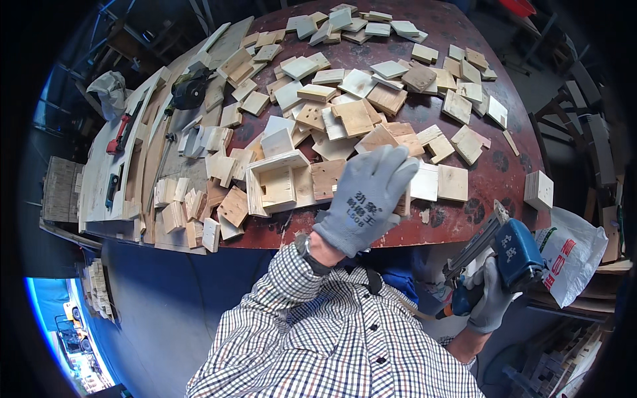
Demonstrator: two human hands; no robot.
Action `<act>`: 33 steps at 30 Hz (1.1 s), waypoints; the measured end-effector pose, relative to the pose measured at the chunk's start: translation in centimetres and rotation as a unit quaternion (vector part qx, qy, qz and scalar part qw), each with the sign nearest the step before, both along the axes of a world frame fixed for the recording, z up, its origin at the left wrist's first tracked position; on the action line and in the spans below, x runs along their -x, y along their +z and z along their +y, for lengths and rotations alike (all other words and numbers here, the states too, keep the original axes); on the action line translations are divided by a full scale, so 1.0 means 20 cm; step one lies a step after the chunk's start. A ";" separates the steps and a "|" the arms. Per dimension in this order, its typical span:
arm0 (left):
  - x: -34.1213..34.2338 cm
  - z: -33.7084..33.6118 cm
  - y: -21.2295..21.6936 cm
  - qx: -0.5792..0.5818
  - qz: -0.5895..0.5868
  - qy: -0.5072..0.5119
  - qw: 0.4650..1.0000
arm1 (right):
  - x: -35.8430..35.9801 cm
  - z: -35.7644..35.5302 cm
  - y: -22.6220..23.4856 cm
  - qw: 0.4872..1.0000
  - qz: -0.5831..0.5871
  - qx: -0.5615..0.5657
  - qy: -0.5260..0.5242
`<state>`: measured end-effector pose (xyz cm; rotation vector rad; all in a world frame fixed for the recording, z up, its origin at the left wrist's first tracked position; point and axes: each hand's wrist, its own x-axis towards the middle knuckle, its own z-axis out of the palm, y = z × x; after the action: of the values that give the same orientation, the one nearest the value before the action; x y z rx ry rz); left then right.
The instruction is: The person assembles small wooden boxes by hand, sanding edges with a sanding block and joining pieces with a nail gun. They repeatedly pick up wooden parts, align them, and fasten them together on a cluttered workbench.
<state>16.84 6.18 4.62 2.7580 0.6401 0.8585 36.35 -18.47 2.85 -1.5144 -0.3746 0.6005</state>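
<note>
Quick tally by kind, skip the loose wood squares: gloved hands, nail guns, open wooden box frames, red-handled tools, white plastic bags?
Gloved hands: 2 (left hand, right hand)
Blue nail gun: 1, held in the right hand
Open wooden box frame: 1
Red-handled tool: 1
White plastic bag: 1
Total: 6

Woodworking shop, round table (pixel 504 174) strewn with wood offcuts (pixel 353 117), planks (pixel 142 142)

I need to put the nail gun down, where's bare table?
Bare table shows at the right edge, between the wood squares and the lone block, and along the near rim by the left hand. The middle and left, around the open box, are crowded.
</note>
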 end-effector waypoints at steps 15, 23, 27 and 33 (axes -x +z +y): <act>0.91 0.31 -0.43 -0.035 0.187 0.242 0.952 | 0.05 0.04 0.03 0.999 -0.017 0.035 0.018; 1.06 0.17 -0.62 0.143 -0.015 0.327 0.934 | 0.07 0.10 0.07 0.999 -0.026 0.031 0.002; 1.03 0.17 -0.66 0.115 -0.042 0.352 0.928 | 0.11 0.15 0.08 0.998 -0.054 0.017 0.010; 1.03 0.13 -0.68 0.081 0.000 0.393 0.916 | 0.12 0.15 0.08 0.998 -0.042 0.030 0.043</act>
<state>-3.82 8.86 -9.07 2.3152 1.7893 0.8646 34.02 -15.47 4.48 -1.5902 -0.4927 0.6221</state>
